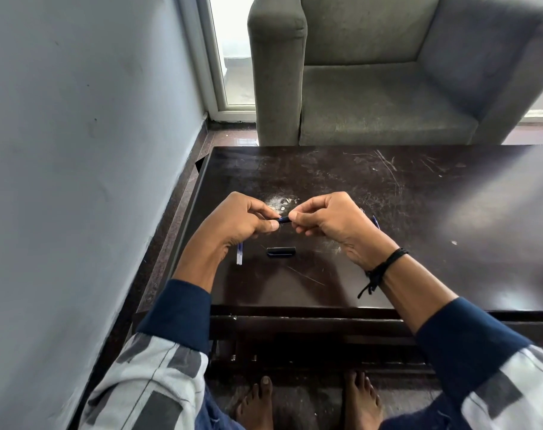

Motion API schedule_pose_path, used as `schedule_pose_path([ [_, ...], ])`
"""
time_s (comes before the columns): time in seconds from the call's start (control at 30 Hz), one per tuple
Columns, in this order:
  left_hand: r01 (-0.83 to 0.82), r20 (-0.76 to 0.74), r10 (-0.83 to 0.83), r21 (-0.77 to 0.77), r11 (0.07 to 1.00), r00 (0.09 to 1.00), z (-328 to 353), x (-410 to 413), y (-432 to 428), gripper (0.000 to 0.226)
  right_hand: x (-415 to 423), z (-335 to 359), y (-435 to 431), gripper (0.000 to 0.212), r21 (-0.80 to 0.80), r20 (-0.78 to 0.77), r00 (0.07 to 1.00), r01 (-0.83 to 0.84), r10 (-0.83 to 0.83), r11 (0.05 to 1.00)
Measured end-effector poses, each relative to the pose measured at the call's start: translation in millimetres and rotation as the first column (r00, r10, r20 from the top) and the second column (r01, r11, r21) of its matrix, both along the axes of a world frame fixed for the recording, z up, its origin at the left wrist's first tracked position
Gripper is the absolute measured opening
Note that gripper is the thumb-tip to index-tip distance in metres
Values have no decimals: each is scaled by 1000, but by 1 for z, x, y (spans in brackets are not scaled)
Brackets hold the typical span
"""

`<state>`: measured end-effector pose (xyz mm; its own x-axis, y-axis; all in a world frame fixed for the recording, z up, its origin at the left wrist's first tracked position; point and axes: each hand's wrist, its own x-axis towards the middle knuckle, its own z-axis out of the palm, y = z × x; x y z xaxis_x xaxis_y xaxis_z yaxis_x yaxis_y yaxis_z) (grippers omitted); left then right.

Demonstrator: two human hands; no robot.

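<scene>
Both hands are raised over a dark scratched table (388,193). My left hand (242,220) and my right hand (329,220) pinch the two ends of a small dark blue pen part (283,219) between fingertips and thumbs; most of it is hidden by the fingers. On the table below lies a dark pen cap (281,252). A clear thin pen refill (239,254) lies under my left wrist. Another blue pen piece (375,223) pokes out behind my right hand.
A grey armchair (372,88) stands just beyond the table's far edge. A grey wall (78,150) runs close along the left side. My bare feet (310,401) rest on the floor under the near edge. A black cord is tied round my right wrist.
</scene>
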<state>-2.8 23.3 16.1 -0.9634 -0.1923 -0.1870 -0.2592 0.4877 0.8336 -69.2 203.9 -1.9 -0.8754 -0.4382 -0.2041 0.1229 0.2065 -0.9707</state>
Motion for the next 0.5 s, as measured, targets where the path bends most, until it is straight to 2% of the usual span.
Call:
schedule_pose_path([
  [0.17, -1, 4, 1, -7, 1000, 1000, 0, 0, -1, 17, 1, -1, 1, 31, 20, 17, 1000, 5, -5, 1000],
  [0.37, 4, 0, -4, -7, 1000, 1000, -1, 0, -1, 17, 0, 1, 0, 22, 6, 10, 1000, 3, -3, 1000],
  [0.5, 15, 3, -15, -1, 1000, 1000, 0, -1, -1, 17, 0, -1, -1, 25, 53, -2, 1000, 8, -8, 999],
])
